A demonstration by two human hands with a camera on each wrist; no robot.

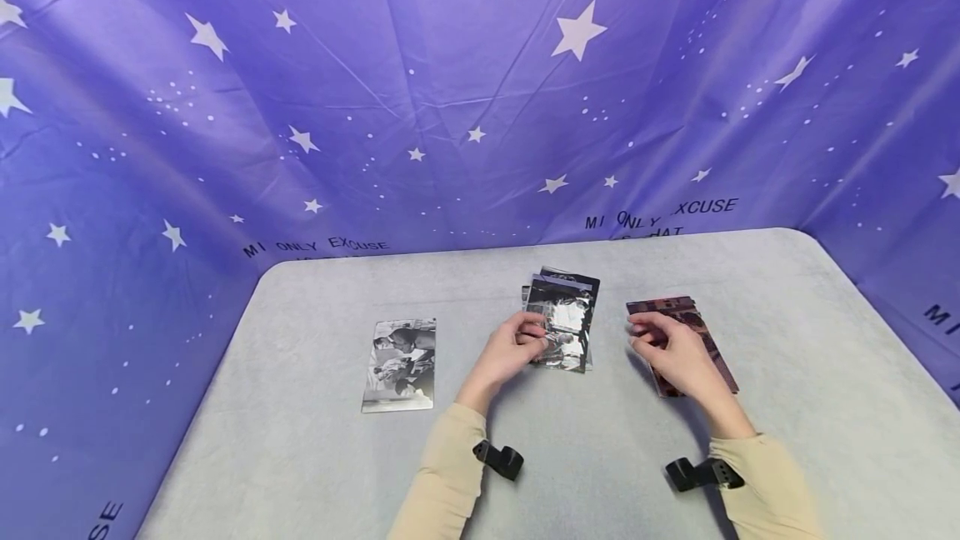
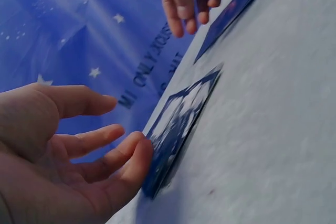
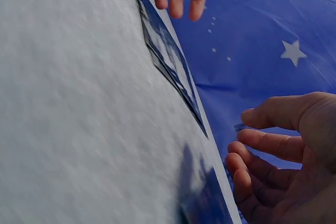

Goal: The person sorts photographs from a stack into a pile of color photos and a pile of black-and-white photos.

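Observation:
My left hand [image 1: 508, 353] is at the left side of a loose stack of black-and-white photo prints [image 1: 567, 307]. Its fingers are bent loosely, with a gap between thumb and forefinger in the left wrist view; the little finger overlaps the stack's edge there, and I cannot tell whether it touches. Over a pile of reddish-brown photo prints [image 1: 712, 348] hovers my right hand [image 1: 678, 357], hiding part of the pile. In the right wrist view, its fingers are relaxed and grip nothing. A single black-and-white photo print [image 1: 403, 363] lies flat further left.
The prints lie on a pale grey table [image 1: 300, 457] with rounded far corners. Behind and beside it hangs a purple-blue cloth [image 1: 450, 90] with white stars and lettering. Each sleeved wrist carries a black strap, the left strap [image 1: 501, 460] and the right strap [image 1: 701, 473].

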